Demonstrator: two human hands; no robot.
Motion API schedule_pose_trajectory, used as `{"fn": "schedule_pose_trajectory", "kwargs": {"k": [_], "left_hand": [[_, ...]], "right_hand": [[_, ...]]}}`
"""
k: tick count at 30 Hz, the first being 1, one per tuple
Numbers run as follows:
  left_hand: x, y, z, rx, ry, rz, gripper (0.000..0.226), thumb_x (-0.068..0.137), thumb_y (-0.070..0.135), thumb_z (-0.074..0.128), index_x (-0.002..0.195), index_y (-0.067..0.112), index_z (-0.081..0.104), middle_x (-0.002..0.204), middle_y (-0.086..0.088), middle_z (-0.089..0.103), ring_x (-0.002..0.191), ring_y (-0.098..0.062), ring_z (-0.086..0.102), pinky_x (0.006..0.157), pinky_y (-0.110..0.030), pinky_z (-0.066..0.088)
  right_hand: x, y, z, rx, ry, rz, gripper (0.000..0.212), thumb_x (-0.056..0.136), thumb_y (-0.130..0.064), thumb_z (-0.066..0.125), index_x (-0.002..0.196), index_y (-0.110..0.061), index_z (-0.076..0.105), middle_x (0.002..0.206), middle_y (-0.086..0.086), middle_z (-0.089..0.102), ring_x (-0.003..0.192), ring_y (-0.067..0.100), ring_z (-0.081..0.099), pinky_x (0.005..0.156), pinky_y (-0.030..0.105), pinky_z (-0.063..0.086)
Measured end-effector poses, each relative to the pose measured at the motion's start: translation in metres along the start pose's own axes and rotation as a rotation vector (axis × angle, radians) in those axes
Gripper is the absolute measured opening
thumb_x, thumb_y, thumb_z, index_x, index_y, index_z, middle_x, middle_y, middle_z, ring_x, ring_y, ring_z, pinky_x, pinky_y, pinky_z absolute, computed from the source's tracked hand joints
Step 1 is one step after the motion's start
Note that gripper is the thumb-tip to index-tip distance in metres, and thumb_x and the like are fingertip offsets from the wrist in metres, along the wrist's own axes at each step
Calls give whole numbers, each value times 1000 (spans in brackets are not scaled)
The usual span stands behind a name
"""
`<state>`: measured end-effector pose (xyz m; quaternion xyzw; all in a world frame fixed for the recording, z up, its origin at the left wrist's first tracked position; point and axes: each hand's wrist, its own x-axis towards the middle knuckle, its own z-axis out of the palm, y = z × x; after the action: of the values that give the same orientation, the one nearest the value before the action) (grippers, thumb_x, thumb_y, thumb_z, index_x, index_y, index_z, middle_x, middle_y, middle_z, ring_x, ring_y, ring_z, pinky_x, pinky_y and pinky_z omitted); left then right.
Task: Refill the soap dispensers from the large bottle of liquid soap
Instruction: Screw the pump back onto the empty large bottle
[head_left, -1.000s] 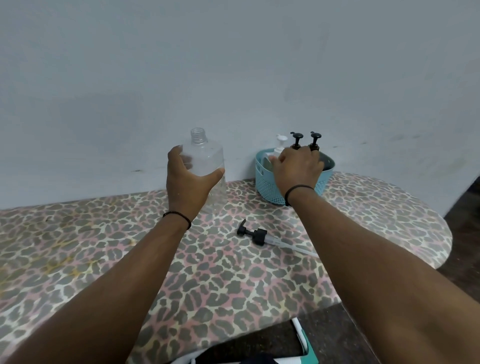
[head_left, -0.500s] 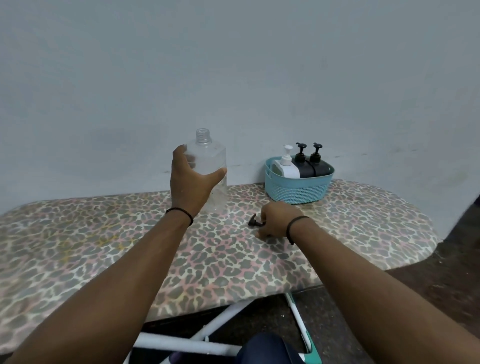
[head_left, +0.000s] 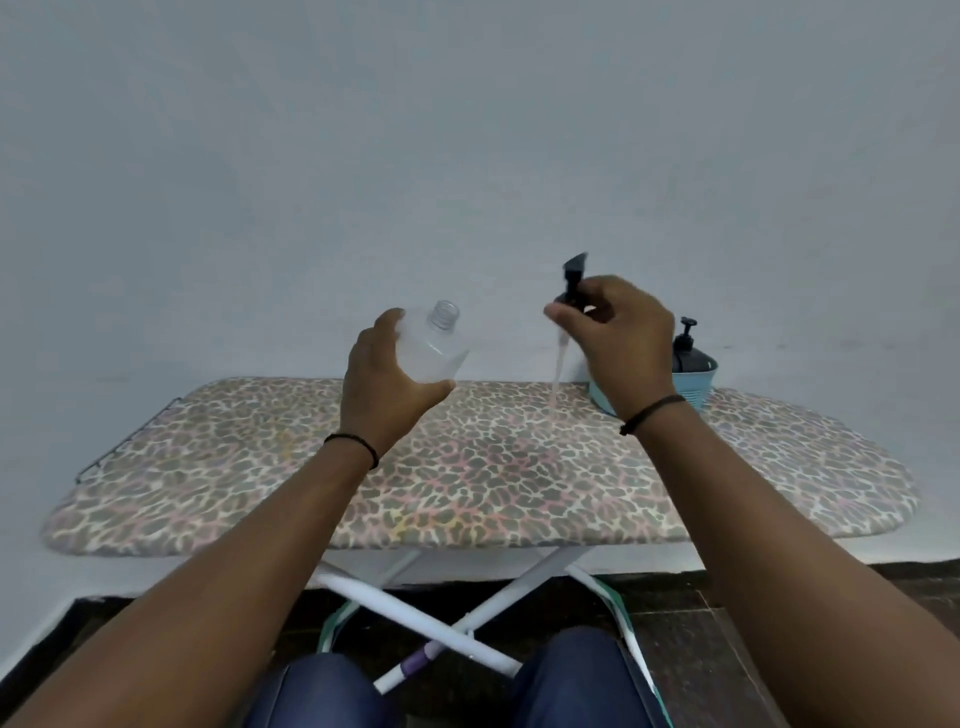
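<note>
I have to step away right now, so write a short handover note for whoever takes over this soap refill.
Left hand grips the clear bottle, lifted and tilted, neck open.
Right hand pinches the black pump, its tube hanging above the ironing board.
Blue basket at the back right holds a black dispenser; the rest is hidden behind the hand.
Done: pump is off the bottle. The bottle's fill level can't be told.
Left: fit the pump on the bottle. No large soap bottle is in view.

Dim, even, soft light; faint shadows, slight motion blur, wide-angle bending at edges.
</note>
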<state>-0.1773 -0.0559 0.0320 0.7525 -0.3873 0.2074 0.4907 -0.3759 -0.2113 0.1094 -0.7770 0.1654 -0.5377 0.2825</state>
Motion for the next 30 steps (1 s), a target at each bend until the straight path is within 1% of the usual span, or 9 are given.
{"fn": "schedule_pose_trajectory", "kwargs": {"k": [1,5,8,12,16,18,22,26,30], "left_hand": [[-9,-2,-11,34,0,15,94,63,40,91,140,25,40,128,-2,53,114,-23,48,85,-38,47],[-44,-7,-47,144,1,85,89,63,43,87,137,27,40,123,-3,56,106,-21,48,82,-35,43],[-65,-8,-69,187,-2,126,80,63,42,85,131,26,45,114,-1,60,96,-15,48,75,-36,46],[-81,-19,-93,235,0,90,88,63,31,92,137,19,45,122,-6,58,107,-25,52,83,-37,46],[-79,-20,-104,214,42,88,84,61,34,91,132,25,46,113,2,57,98,-13,46,77,-33,44],[-73,-20,-106,209,58,89,81,61,36,90,129,26,47,109,6,57,95,-10,46,76,-33,45],[-66,-22,-104,236,35,68,87,61,37,90,135,24,46,121,0,59,107,-22,54,84,-39,50],[-70,-19,-102,249,21,83,89,62,39,90,137,23,46,121,0,60,108,-23,54,86,-42,51],[-87,-6,-98,239,8,155,93,62,38,91,140,20,44,122,-3,58,107,-22,52,85,-35,46]], "right_hand": [[-8,-12,-3,119,64,14,20,80,-31,81,95,-19,75,83,-20,70,74,-5,66,74,15,53],[-43,-48,-8,492,178,94,22,83,-19,79,101,-9,72,92,0,76,82,11,72,78,42,61],[-63,-76,-8,628,237,112,26,84,-16,78,106,-3,70,95,6,75,87,16,73,77,43,61],[-73,-111,-13,701,277,64,26,84,-14,78,105,-2,70,97,9,74,90,19,73,77,45,61],[-75,-129,-9,704,239,22,29,84,-13,78,107,2,69,94,6,75,87,18,73,77,45,61],[-76,-131,-5,696,215,23,29,84,-13,78,108,1,69,95,7,75,90,18,73,79,47,60],[-78,-126,2,691,210,50,29,84,-12,78,108,1,69,97,8,75,92,18,73,82,50,59],[-84,-118,5,689,190,83,29,84,-14,78,108,0,70,98,8,75,92,17,73,82,49,60],[-99,-111,6,722,135,120,27,84,-12,78,108,-1,70,100,9,75,95,18,72,84,46,60]]}}
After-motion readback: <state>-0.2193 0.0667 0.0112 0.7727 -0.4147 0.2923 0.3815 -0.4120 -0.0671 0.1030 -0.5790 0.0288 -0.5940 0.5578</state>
